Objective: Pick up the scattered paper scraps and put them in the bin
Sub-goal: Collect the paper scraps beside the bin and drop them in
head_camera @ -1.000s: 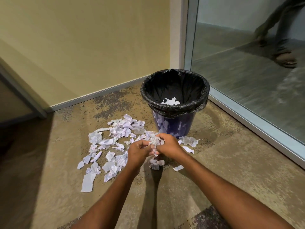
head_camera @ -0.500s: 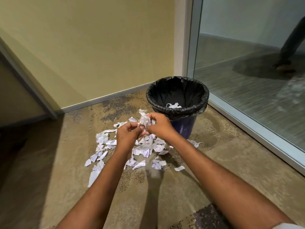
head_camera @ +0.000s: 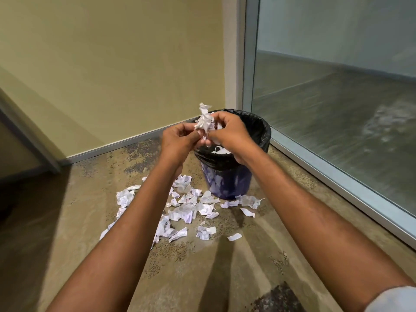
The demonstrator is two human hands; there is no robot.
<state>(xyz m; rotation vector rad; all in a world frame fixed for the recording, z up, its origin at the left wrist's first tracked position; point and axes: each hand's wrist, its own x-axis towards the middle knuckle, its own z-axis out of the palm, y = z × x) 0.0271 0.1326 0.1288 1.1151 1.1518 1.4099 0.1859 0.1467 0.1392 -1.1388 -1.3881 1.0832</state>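
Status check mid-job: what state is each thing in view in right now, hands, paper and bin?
left hand: pinches the wad of scraps.
right hand: grips the same wad.
wad of scraps: crumpled, held up by the bin's rim, not yet dropped.
bin: upright, open.
black liner: folded over the rim.
scraps in the bin: a few, lying inside.
floor scraps: scattered beside the bin, not picked up.

Crumpled wad of white printed paper scraps (head_camera: 204, 121), pinched between left hand (head_camera: 177, 140) and right hand (head_camera: 229, 134) above the left rim of the upright round blue plastic bin with black liner (head_camera: 227, 183). A few white scraps in the bin (head_camera: 219, 150); many torn white scraps on the floor (head_camera: 184, 210) lie scattered beside its base.
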